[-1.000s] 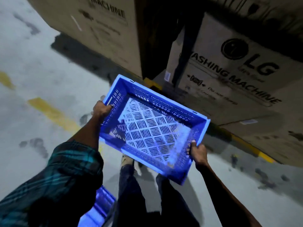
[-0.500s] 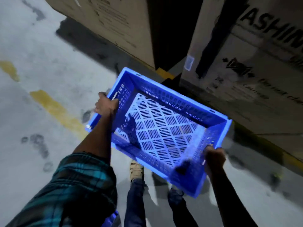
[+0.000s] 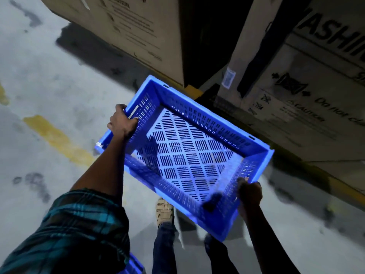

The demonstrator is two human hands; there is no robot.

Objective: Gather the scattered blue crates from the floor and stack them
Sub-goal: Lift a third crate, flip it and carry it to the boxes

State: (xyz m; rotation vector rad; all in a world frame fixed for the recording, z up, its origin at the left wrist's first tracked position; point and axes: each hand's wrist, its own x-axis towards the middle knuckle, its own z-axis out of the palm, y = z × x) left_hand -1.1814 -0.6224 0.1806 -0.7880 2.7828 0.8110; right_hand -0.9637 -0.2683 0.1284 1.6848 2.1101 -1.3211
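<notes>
- An empty blue slotted plastic crate (image 3: pixel 189 161) is held in the air above the grey concrete floor (image 3: pixel 49 80), beside brown cardboard washing-machine boxes (image 3: pixel 308 91).
- Left hand (image 3: pixel 121 123) fingers curl over one short rim.
- Right hand (image 3: pixel 249 193) fingers grip the opposite short rim.

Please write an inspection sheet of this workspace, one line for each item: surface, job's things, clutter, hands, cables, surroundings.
Surface: grey concrete floor, stained, with a worn yellow line.
Job's things: blue crate, empty, held off the floor; part of another blue crate at the bottom edge.
Clutter: nothing seen.
Hands: left hand and right hand grip opposite ends of the crate's rim.
Cables: nothing seen.
Surroundings: large cardboard boxes, printed for washing machines, stand close ahead.
</notes>
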